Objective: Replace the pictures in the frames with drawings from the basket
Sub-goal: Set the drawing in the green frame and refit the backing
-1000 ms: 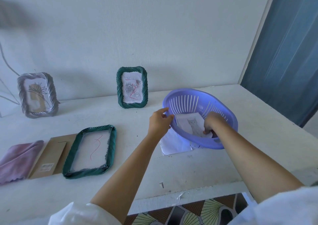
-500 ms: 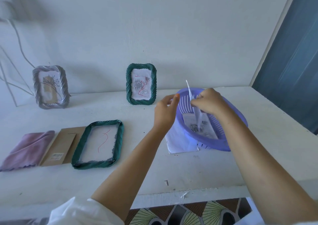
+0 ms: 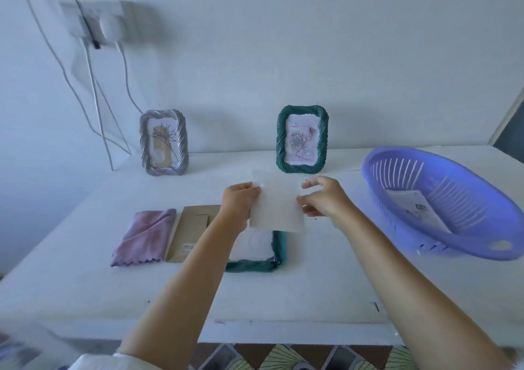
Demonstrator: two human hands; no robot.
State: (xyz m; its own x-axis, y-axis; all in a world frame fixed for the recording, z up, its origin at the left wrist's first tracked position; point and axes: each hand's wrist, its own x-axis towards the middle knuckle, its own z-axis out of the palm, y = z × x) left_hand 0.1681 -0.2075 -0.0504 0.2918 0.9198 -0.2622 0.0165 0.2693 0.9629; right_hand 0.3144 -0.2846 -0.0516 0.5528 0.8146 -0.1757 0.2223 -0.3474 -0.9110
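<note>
Both hands (image 3: pixel 239 205) (image 3: pixel 326 201) have lifted the drawing (image 3: pixel 276 205) out of the basket (image 3: pixel 453 252).

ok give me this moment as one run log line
left hand: pinches paper at left edge | right hand: pinches its right edge | paper: held above flat green frame | basket: to the right, sheet inside

The sheet (image 3: pixel 276 202) shows only its blank side and, with the left arm (image 3: pixel 215 245), hides most of the flat green frame (image 3: pixel 255 266); the basket's paper (image 3: pixel 416 208) is too small to read, and the wall socket (image 3: pixel 93 21) is blurred.
</note>
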